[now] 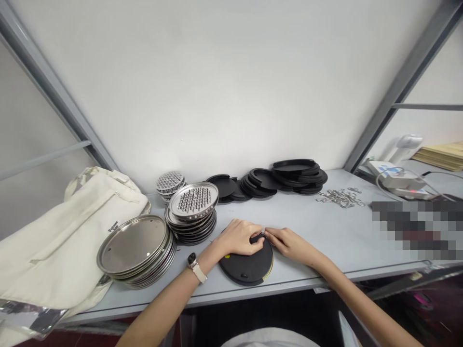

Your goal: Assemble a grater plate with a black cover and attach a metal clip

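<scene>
A round black disc (pixel 241 270) lies flat near the table's front edge, with a small raised black nub near its front rim and a thin yellow edge showing at its right. My left hand (pixel 239 237) is closed over the disc's far part, its thumb and forefinger gripping near the far right rim. My right hand (pixel 287 243) meets it there, fingers pressed together in a pinch at the rim. A tiny pale bit shows between the fingertips, too small to name. A wristwatch is on my left wrist.
Metal round plates (pixel 137 246) are stacked at left, beside a stack of spiked metal discs (pixel 195 200). Black round covers (pixel 267 180) are piled along the wall. Small metal clips (pixel 340 197) lie at right. A cream cloth bag (pixel 79 226) covers the left end.
</scene>
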A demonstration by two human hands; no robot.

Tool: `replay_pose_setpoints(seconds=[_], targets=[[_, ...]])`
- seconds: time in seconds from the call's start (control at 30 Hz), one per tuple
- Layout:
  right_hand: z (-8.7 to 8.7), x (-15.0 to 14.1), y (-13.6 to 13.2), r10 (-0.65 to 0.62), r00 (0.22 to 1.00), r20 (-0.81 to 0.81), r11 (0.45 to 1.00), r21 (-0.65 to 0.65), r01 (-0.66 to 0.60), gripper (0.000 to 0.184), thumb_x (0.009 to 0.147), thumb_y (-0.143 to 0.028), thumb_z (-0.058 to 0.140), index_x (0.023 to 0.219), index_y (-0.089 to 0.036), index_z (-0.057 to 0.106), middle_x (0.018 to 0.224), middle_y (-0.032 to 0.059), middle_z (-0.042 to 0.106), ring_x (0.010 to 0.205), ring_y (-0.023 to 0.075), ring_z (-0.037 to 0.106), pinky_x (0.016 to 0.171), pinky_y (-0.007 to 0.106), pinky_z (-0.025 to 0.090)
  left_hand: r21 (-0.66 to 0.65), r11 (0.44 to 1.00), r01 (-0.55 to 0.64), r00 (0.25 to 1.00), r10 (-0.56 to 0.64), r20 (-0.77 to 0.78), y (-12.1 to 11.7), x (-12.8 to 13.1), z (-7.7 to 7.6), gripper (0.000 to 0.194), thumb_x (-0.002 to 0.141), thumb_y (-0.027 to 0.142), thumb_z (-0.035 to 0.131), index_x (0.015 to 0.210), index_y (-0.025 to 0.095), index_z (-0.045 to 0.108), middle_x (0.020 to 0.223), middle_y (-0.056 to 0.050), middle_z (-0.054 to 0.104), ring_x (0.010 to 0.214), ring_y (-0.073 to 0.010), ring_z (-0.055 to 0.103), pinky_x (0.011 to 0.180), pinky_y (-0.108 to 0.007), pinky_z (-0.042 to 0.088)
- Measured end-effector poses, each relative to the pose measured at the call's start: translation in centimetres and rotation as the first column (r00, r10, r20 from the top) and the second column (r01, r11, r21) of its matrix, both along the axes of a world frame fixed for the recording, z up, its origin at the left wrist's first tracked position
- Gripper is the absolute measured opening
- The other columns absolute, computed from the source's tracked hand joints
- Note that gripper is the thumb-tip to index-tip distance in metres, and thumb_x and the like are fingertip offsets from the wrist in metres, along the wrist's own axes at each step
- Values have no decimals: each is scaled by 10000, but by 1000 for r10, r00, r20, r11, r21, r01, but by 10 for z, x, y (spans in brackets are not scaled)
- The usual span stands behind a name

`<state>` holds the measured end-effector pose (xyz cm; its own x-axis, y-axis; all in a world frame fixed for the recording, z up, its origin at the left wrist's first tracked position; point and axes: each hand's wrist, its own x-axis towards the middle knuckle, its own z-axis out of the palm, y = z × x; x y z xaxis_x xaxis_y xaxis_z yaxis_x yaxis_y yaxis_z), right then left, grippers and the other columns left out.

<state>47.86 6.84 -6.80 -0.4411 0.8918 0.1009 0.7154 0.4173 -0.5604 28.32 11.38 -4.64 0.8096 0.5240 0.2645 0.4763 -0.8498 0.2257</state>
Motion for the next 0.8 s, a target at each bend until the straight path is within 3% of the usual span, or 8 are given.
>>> replay_pose_setpoints(seconds=[0.27,0.47,0.8], targets=[[-6,2,0,3,994,-106,1000,1,-2,410,968,-380,265,891,-175,612,720,29,625,616,153,530,624,247,371,-1,999,-37,999,37,-7,0,2,-1,184,782,305,517,648,190,465,606,27,551,533,-107,447,524,-250,244],[-8,4,4,-16,989,-149,999,-48,9,389,949,-399,301,765,-168,555,624,-8,506,567,125,434,558,233,325,26,998,-54,999,54,4,1,5,-5,183,783,310,508,648,191,471,603,21,549,532,-109,450,518,-261,229],[-13,8,4,-49,962,-268,985,-172,2,342,904,-350,360,611,-197,272,587,-58,228,544,90,245,504,228,206,41,999,-29,1000,29,-1,1,6,-4,182,792,311,517,661,191,478,621,22,563,532,-109,456,516,-260,228]])
